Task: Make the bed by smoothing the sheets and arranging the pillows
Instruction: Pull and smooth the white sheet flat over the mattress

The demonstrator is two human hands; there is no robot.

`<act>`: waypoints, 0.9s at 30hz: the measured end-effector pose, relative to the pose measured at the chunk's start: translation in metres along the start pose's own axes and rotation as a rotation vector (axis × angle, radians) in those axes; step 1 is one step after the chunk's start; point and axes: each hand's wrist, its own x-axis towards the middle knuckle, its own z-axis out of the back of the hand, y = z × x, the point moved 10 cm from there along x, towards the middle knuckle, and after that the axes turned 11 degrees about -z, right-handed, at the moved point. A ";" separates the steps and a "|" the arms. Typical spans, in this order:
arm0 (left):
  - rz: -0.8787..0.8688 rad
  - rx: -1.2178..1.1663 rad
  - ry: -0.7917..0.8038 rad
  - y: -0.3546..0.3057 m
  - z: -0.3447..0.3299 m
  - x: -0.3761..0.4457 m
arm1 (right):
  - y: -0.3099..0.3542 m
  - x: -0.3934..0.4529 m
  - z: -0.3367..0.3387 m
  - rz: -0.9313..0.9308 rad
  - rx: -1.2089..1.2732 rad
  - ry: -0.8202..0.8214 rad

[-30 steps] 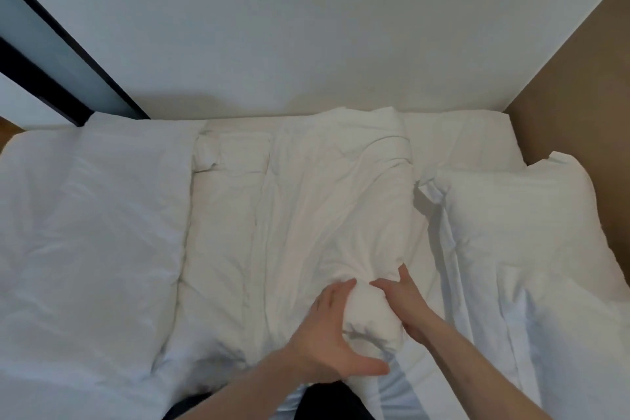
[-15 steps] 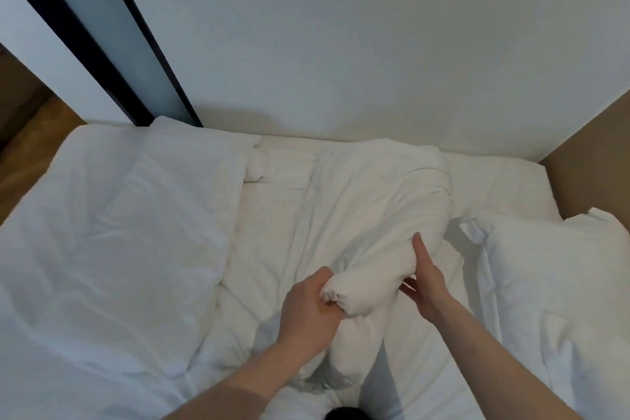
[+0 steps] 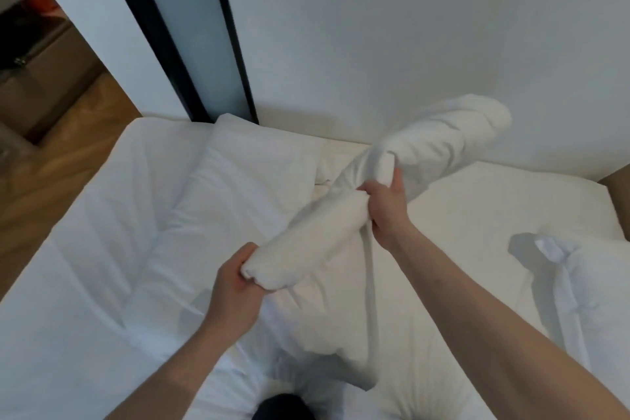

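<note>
Both hands clamp the bunched white duvet (image 3: 402, 174), lifted above the mattress (image 3: 494, 208): left hand (image 3: 235, 286) at its near end, right hand (image 3: 387, 204) mid-roll. Best to find the corners, then shake it flat

A bedroom: a wide bed covered in rumpled white sheets (image 3: 112, 283) fills the view, with a plump white pillow (image 3: 593, 300) at 3 o'clock, plain white wall (image 3: 409, 27) at 12, and brown wooden floor (image 3: 58, 164) at 9.
</note>
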 end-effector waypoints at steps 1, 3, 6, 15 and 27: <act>0.003 0.004 -0.026 0.001 0.030 0.002 | 0.004 -0.006 -0.036 0.018 -0.036 0.035; 0.039 0.001 -0.146 0.009 0.095 0.001 | 0.007 -0.017 -0.112 0.062 -0.121 0.124; 0.129 -0.021 -0.355 0.037 0.182 -0.009 | -0.007 -0.040 -0.226 0.100 -0.269 0.350; 0.830 0.247 -0.335 0.224 0.314 -0.080 | -0.145 -0.006 -0.256 -0.009 -0.939 0.448; 0.761 0.646 0.134 0.227 0.248 0.072 | -0.241 0.027 -0.068 -0.255 -1.086 0.070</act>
